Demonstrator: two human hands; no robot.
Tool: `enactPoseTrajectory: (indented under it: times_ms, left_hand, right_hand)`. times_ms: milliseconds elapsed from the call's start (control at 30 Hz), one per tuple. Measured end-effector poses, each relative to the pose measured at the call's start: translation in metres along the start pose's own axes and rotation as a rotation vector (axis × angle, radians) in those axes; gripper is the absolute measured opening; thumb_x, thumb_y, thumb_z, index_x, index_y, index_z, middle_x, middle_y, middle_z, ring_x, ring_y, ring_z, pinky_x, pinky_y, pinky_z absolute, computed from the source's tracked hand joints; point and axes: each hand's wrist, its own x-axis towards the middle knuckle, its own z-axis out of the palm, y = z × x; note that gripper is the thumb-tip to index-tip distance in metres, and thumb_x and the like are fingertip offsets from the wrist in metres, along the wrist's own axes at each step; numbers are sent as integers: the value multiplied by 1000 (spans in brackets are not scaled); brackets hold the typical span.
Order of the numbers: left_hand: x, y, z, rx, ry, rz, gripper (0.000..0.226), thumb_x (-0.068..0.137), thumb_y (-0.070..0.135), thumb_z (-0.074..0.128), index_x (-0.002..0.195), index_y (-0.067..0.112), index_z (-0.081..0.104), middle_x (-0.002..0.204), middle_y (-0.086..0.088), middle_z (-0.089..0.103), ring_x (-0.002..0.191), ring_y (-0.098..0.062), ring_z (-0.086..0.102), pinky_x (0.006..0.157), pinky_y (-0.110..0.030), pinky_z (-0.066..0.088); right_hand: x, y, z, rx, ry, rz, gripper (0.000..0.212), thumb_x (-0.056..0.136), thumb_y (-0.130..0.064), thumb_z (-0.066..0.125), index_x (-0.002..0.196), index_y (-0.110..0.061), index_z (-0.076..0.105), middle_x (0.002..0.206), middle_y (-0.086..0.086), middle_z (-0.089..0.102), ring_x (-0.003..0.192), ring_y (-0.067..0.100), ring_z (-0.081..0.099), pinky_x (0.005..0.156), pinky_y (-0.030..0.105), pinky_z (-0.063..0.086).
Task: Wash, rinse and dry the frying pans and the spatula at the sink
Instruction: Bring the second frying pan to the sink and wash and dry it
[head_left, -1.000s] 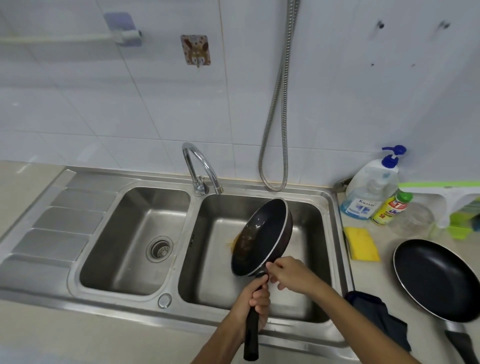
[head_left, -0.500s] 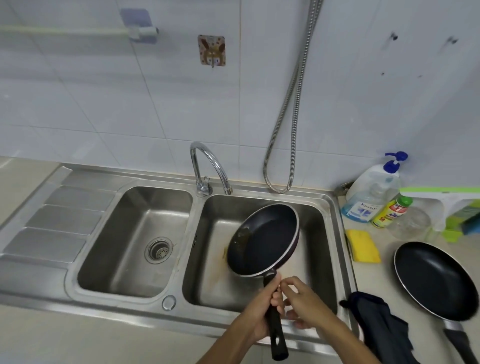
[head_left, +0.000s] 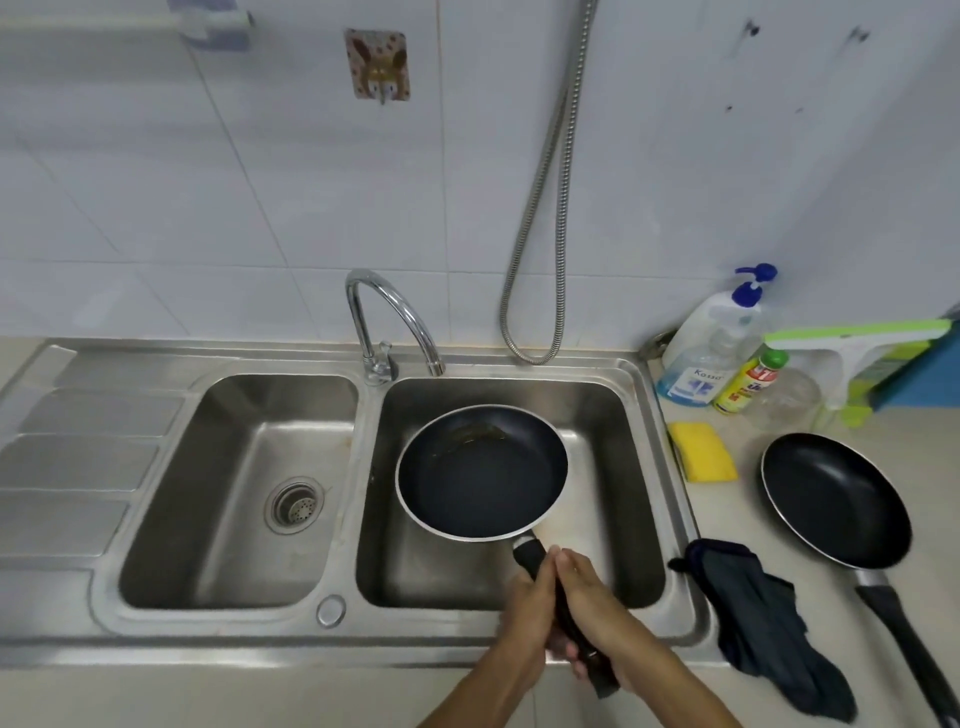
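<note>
Two pans: one (head_left: 480, 470) over the sink's right basin (head_left: 618, 415), one (head_left: 834, 499) on the counter's right edge. Two hands (head_left: 530, 603) (head_left: 597, 597) on the first pan's handle. Two basins, the left (head_left: 171, 519) with a drain. One tap (head_left: 387, 317). One sponge (head_left: 701, 451). One cloth (head_left: 769, 629). Two bottles (head_left: 711, 343) (head_left: 748, 382) at the counter's back. One squeegee (head_left: 852, 345).

Greasy black pan (head_left: 480, 475) level over right basin, second pan (head_left: 836, 499) on counter

Black frying pan (head_left: 480, 470) with silver rim; steel-grey sink (head_left: 649, 415); yellow sponge (head_left: 701, 451); dark blue cloth (head_left: 763, 623); white bottle (head_left: 711, 338), blue pump; beige worktop (head_left: 727, 509).
</note>
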Motion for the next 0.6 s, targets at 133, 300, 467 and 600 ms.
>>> enactPoseTrajectory:
  times_ms: [133,300,467,600]
  left_hand:
    - [-1,-1,-7,1,-117,38,41,100,50,54,86,16,72,77,-5,74,72,-21,74,56,-28,54]
    - [0,22,-54,406,-311,-6,52,105,53,40,94,14,71,87,-2,78,81,-19,75,82,-34,59]
    - [18,108,-138,1268,185,335,43,103,34,48,89,1,72,87,-14,75,88,-32,73,82,-37,57]
    - [40,200,-157,1360,544,609,28,101,34,50,100,9,64,98,-14,71,93,-34,69,77,-40,53]
  right_hand:
    - [3,14,20,-259,234,-194,51,100,-68,16,123,-45,55,90,-11,72,79,9,68,70,25,51]
    - [7,36,14,-438,357,-312,40,104,-54,38,142,-50,46,124,-13,71,111,16,68,93,31,52]
    - [10,60,-3,-488,377,-286,48,98,-61,44,145,-56,38,117,-2,74,109,26,68,90,36,53]
    - [13,64,2,-460,391,-306,47,99,-57,48,145,-55,40,115,3,75,109,30,68,92,37,53]
